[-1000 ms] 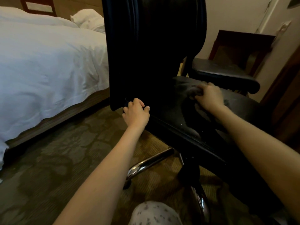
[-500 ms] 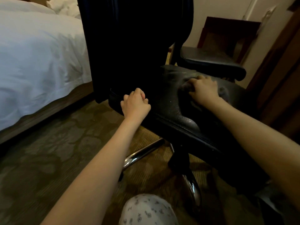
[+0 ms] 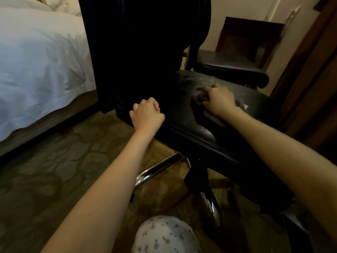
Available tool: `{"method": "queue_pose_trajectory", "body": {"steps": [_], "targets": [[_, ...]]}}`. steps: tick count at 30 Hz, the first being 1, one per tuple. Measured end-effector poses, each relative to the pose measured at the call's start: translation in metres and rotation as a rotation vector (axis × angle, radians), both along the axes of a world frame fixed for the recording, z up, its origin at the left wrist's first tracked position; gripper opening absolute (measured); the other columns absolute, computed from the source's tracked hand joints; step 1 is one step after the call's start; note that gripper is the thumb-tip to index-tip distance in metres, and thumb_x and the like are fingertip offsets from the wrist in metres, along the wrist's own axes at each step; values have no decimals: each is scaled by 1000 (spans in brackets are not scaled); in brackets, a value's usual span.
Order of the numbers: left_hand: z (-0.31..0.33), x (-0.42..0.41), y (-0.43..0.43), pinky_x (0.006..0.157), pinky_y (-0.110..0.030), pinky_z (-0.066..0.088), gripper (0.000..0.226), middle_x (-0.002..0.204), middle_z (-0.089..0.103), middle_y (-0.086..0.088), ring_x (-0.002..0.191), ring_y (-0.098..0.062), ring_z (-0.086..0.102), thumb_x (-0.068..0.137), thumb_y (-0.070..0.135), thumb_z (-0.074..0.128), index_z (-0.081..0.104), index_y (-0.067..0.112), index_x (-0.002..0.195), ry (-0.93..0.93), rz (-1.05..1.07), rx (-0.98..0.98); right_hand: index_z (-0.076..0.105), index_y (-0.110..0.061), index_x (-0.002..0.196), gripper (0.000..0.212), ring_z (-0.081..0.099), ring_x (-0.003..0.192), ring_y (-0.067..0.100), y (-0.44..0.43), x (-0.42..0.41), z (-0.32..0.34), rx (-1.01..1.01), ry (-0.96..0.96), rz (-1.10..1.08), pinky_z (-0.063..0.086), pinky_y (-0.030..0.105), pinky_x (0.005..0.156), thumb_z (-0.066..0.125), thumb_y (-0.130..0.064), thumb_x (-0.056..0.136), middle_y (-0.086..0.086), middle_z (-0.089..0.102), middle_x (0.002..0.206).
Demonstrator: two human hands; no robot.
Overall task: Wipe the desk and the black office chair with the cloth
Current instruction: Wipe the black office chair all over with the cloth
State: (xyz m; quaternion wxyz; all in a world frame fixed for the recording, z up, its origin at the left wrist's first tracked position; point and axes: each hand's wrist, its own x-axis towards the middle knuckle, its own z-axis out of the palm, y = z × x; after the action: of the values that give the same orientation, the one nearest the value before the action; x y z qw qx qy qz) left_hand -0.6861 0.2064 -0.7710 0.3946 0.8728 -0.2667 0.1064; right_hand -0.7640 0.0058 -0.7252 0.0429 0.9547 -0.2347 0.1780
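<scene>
Right hand (image 3: 219, 102), fingers clamped on the cloth (image 3: 200, 94), has barely shifted along the chair seat (image 3: 191, 125). Left hand (image 3: 146, 114) still grips its edge with curled fingers. I'd say the seat-wiping goes on.

Bedroom of the hotel type. A bed (image 3: 36, 61) dressed in white linen, with a pillow (image 3: 62, 4) at its head, is seen at left on a wooden base. The floor is covered by patterned carpet (image 3: 54, 170). A black office chair (image 3: 145, 42), a dark wooden stand (image 3: 255, 24) and wooden joinery (image 3: 313, 79) are set against plain walls (image 3: 237, 8).

No legible text, apparently
</scene>
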Motion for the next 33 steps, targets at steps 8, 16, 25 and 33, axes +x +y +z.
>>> {"method": "queue_pose_trajectory", "body": {"steps": [8, 16, 25, 33], "targets": [[0, -5, -6, 96, -42, 28, 10, 116, 51, -8, 114, -32, 40, 88, 12, 50, 54, 16, 97, -2, 55, 31, 62, -19, 121, 38, 53, 105, 34, 27, -27, 11, -7, -179, 386, 45, 40, 81, 63, -19, 83, 14, 58, 116], [-6, -4, -4, 97, -42, 29, 18, 121, 51, -12, 117, -33, 40, 90, 10, 47, 57, 12, 104, -64, 39, 16, 60, -22, 124, 40, 51, 106, 38, 25, -37, 17, -79, -166, 223, 41, 42, 81, 56, -26, 84, 14, 56, 117], [5, -14, -10, 100, -41, 25, 17, 127, 49, -10, 122, -30, 37, 93, 19, 49, 57, 14, 108, 74, 38, -183, 70, -25, 95, 35, 55, 78, 26, 92, -85, -1, -531, 211, 821, 42, 33, 64, 44, -36, 74, 0, 64, 96], [-5, -27, -20, 103, -41, 24, 24, 129, 48, -5, 126, -30, 35, 88, 37, 56, 58, 21, 106, -22, -65, 57, 70, -25, 82, 33, 43, 85, 20, 101, -119, -8, -579, 335, 792, 24, 29, 68, 37, -30, 75, -3, 64, 88]]}}
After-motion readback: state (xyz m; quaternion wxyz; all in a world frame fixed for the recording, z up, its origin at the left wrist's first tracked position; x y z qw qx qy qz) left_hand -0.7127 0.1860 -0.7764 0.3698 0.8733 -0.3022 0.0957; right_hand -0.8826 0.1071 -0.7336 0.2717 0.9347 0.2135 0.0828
